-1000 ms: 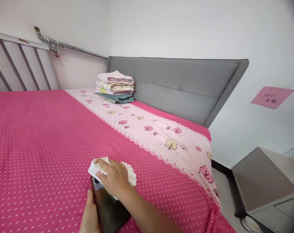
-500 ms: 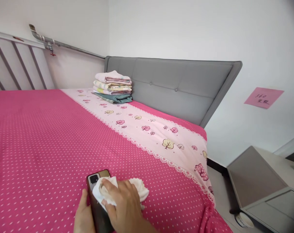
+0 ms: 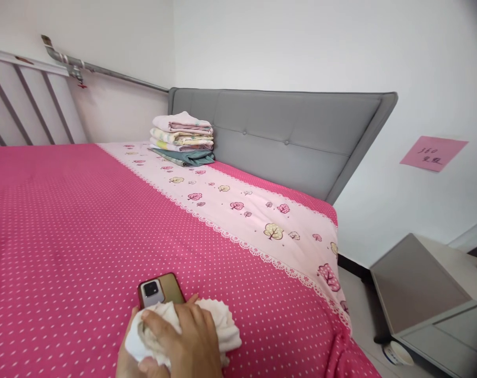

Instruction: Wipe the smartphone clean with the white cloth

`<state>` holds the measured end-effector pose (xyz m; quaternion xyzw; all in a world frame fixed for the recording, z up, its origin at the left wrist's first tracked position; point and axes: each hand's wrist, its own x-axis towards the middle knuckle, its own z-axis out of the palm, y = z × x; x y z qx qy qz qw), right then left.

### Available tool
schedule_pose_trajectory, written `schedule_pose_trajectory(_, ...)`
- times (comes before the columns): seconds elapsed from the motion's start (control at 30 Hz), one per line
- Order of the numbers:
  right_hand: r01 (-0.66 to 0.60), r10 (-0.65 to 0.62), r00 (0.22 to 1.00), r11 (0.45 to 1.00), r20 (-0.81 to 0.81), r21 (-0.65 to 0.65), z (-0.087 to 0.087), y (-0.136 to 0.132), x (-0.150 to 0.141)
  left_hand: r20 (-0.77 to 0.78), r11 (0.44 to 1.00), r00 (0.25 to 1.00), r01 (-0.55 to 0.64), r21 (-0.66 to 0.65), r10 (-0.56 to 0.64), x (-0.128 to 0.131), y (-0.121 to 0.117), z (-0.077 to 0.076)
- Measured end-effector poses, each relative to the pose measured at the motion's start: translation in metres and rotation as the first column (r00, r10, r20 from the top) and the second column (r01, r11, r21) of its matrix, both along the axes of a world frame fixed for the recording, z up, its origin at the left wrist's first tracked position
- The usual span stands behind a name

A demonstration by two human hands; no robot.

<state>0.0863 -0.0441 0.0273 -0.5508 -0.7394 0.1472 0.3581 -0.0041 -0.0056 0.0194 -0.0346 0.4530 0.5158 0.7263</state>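
Note:
A smartphone (image 3: 168, 287) lies back side up near the bottom of the view, its camera block at the upper left. My left hand (image 3: 125, 344) is around the phone from the left and beneath, and a fingertip shows past its right edge. Bunched in my right hand (image 3: 195, 338) is a white cloth (image 3: 225, 328), pressed against the phone's back. Cloth and right hand hide the phone's lower part. Under both hands spreads a pink dotted bedspread (image 3: 84, 236) with a pale tree-print band.
Folded bedding (image 3: 182, 137) is stacked by the grey headboard (image 3: 262, 126). At the right stand a grey nightstand (image 3: 420, 289) and, on the floor, a white roll or cup (image 3: 396, 354). A pink note (image 3: 433, 153) hangs on the wall. A metal pipe (image 3: 116, 77) runs along the left wall.
My right hand and the cloth have slid down and left along the phone's back, uncovering more of its top. The left hand still holds the phone.

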Motion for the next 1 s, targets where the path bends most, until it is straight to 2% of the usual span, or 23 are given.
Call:
schedule_pose_trajectory(0.1, 0.006, -0.006, 1.0, 1.0, -0.03, -0.022, 0.006, 0.018, -0.008, -0.127, 0.995, 0.989, -0.073, 0.068, 0.081, 0.004, 0.001, 0.003)
schedule_pose_trajectory(0.23, 0.001, -0.001, 1.0, 1.0, 0.016, -0.003, 0.007, 0.044, -0.013, -0.181, 0.991, 0.983, -0.008, 0.131, 0.032, 0.006, 0.002, -0.006)
schedule_pose_trajectory(0.37, 0.029, -0.03, 0.996, 0.999, 0.082, 0.02, 0.003, 0.07, -0.014, -0.169, 0.994, 0.986, 0.022, 0.104, -0.004, 0.006, 0.004, -0.013)
schedule_pose_trajectory(0.53, 0.077, -0.078, 0.987, 0.997, 0.14, 0.009, -0.003, 0.09, -0.009, -0.204, 0.998, 0.979, 0.029, 0.049, -0.019, 0.008, 0.004, -0.006)
schedule_pose_trajectory(0.73, 0.01, -0.007, 0.987, 1.0, 0.162, -0.016, -0.002, 0.079, -0.004, -0.227, 0.998, 0.974, 0.026, 0.056, -0.013, 0.006, 0.003, -0.008)
schedule_pose_trajectory(0.87, -0.064, 0.064, 0.988, 0.998, 0.142, -0.001, 0.005, 0.056, 0.002, -0.185, 0.998, 0.983, 0.027, 0.058, -0.016, 0.004, 0.004, -0.009)
schedule_pose_trajectory(1.0, -0.078, 0.072, 0.99, 0.996, 0.121, 0.048, 0.002, 0.028, 0.009, -0.137, 0.998, 0.989, -0.039, 0.056, 0.047, 0.002, 0.003, -0.006)
